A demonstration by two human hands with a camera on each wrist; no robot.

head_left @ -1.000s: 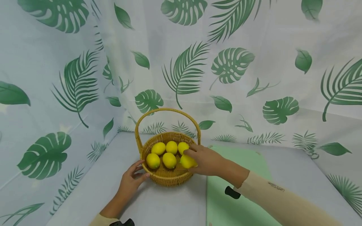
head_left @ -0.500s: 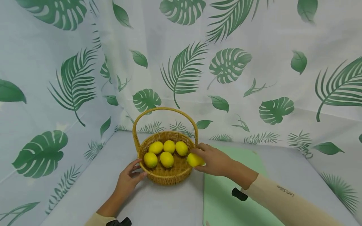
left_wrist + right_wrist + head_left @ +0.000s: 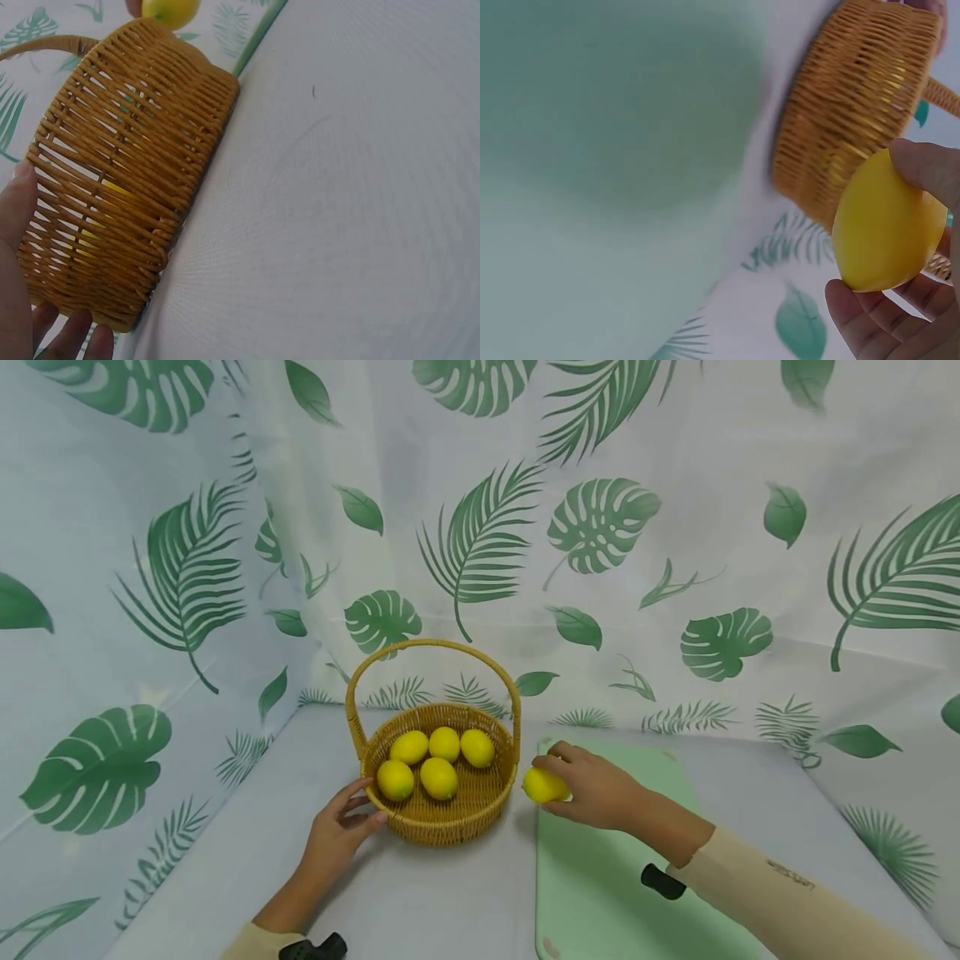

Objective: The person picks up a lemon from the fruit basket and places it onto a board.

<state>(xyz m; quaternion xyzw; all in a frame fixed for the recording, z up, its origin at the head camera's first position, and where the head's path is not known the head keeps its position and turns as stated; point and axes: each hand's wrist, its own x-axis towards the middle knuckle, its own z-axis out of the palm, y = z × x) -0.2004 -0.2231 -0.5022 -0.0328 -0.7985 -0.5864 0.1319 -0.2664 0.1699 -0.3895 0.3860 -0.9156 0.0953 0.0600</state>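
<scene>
Gripped lemon [image 3: 545,785] moved rightward — beside basket [image 3: 448,833].

In the right wrist view, the right hand's grip [image 3: 919,330] comes in from the right edge and holds a smooth yellow lemon [image 3: 889,225], thumb on its upper part and fingertips below. Behind the lemon, and partly covered by it, is a tan woven basket [image 3: 847,105], with blurred yellow patches showing through its weave and a piece of handle [image 3: 939,94] at the right. A bit of the left hand [image 3: 936,22] shows by the rim in the top corner. A strip of white tabletop [image 3: 789,45] separates the basket from a pale green board [image 3: 615,150] filling much of the left; below, a white backdrop [image 3: 742,330] bears green leaf prints.
</scene>
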